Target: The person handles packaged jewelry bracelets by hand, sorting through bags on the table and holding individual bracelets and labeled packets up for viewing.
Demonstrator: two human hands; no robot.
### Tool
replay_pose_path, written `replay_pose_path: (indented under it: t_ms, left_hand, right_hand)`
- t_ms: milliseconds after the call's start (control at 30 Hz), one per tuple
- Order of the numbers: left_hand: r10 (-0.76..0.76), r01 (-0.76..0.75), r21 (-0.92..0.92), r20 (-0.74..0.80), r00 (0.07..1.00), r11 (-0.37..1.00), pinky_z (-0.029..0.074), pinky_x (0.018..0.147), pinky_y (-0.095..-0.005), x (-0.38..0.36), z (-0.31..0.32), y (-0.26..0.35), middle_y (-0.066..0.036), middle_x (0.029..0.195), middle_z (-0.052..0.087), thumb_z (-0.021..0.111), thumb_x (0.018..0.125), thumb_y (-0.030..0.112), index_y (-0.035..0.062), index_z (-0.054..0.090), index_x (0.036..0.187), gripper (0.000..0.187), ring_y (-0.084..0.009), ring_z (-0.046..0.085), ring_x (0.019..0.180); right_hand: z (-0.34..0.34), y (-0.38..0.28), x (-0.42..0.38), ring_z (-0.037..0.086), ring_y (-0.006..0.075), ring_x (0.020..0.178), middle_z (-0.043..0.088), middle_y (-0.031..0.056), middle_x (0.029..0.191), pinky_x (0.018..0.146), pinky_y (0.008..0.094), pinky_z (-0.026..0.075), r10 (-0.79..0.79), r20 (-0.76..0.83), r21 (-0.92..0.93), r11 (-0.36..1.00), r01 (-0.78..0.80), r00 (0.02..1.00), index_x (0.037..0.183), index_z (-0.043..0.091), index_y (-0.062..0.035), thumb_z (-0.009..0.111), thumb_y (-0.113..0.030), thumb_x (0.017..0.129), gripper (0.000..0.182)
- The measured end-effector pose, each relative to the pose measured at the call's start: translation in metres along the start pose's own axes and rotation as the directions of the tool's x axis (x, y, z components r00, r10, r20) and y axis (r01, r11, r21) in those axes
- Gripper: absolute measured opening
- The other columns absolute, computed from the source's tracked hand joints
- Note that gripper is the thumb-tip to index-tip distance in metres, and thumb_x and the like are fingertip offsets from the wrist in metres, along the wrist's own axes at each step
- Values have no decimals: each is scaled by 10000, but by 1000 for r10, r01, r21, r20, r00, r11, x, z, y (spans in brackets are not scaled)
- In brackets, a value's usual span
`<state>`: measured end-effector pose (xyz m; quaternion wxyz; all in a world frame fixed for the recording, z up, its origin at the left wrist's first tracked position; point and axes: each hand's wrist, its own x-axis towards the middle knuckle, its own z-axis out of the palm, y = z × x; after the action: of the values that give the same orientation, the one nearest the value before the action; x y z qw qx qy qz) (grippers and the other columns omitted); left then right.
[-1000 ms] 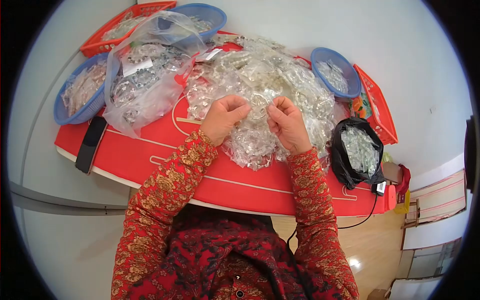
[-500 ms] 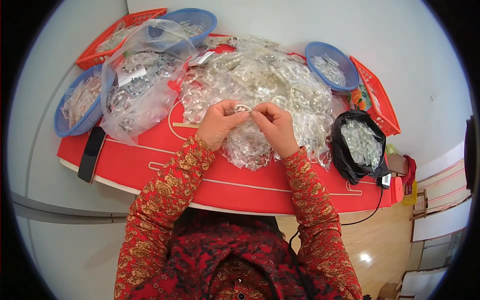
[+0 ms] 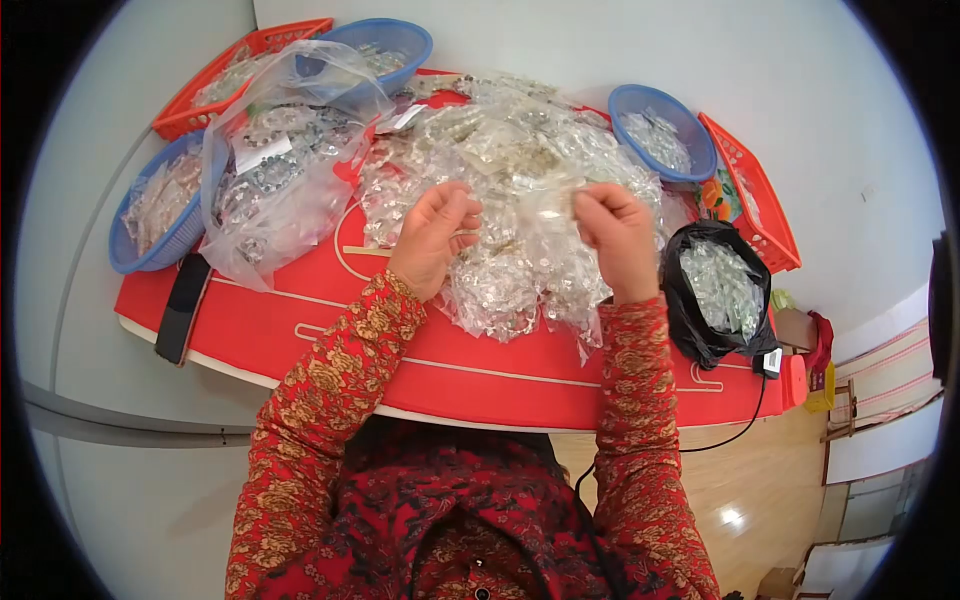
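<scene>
My left hand (image 3: 436,240) is above the near left part of a big heap of small clear plastic packets (image 3: 520,140). Its fingers are curled together, and whatever they may hold is hidden. To the right, my right hand (image 3: 618,238) is closed in a pinch, somewhat blurred. A clear plastic bag (image 3: 550,210) appears to stretch leftward from its fingertips over the heap. Shiny beaded strands show through many packets, including the near bunch (image 3: 495,295) between my hands.
The red padded board (image 3: 480,385) carries the heap. At left are a large clear bag (image 3: 290,200), blue baskets (image 3: 185,235), a red basket (image 3: 180,115) and a dark phone-like slab (image 3: 185,310). At right stand a black bag (image 3: 690,335), a blue basket (image 3: 700,160) and a red basket (image 3: 770,215).
My hands have come apart from a ring-shaped beaded piece they held together. The right moved to the right and is now pinching clear plastic; the left shifted slightly and curled.
</scene>
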<state>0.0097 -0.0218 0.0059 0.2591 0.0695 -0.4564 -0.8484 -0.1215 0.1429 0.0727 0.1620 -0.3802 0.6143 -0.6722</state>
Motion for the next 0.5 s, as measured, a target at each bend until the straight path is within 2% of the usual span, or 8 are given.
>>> replay_pose_path:
  t_ms: [100, 133, 233, 333, 433, 500]
  left_hand:
    - [16, -16, 40, 10, 1000, 999, 417, 718, -252, 0, 0, -1, -11, 922, 540, 470, 880, 284, 82, 464, 1070, 278, -99, 503, 821]
    - [30, -30, 58, 4, 1000, 998, 415, 724, -253, 0, 0, 0, -10, 924, 541, 469, 881, 287, 82, 468, 1067, 277, -98, 500, 829]
    - [56, -54, 93, -16, 998, 994, 408, 742, -252, -1, 0, -3, -5, 929, 540, 467, 881, 296, 82, 475, 1062, 281, -95, 492, 850]
    - [64, -64, 129, -1, 998, 990, 399, 762, -251, 0, 1, -2, 2, 933, 534, 472, 877, 307, 77, 477, 1074, 304, -90, 485, 868]
    - [91, -95, 158, 36, 995, 983, 401, 768, -250, -4, 8, -1, -2, 941, 534, 499, 865, 290, 59, 473, 1088, 322, -85, 486, 887]
    - [127, -139, 184, 72, 989, 973, 413, 751, -241, -5, 11, -1, -8, 932, 539, 535, 849, 251, 41, 470, 1092, 328, -84, 498, 879]
  right_hand:
    - [11, 16, 0, 424, 26, 513, 538, -17, 624, 453, 178, 330, -203, -115, -285, 944, 164, 972, 762, 600, -7, 587, -94, 765, 88]
    - [9, 4, -3, 430, 23, 529, 537, -22, 625, 464, 182, 337, -70, -33, -72, 995, 67, 997, 765, 597, -4, 588, -94, 765, 91]
    - [10, 12, 0, 431, 19, 539, 535, -25, 627, 469, 181, 339, -311, -108, -396, 884, 246, 944, 771, 598, -3, 585, -96, 768, 94]
    - [11, 9, -4, 425, 17, 541, 531, -30, 631, 470, 175, 333, -93, 2, -183, 979, 92, 996, 775, 596, -9, 583, -95, 770, 87]
    - [14, 7, -6, 412, 16, 533, 522, -34, 632, 468, 171, 323, -17, 85, 28, 999, 15, 996, 775, 590, -17, 586, -107, 774, 90]
    - [17, 11, -7, 405, 17, 529, 522, -35, 640, 468, 171, 320, 27, 137, 85, 996, -39, 990, 787, 585, -19, 587, -119, 779, 100]
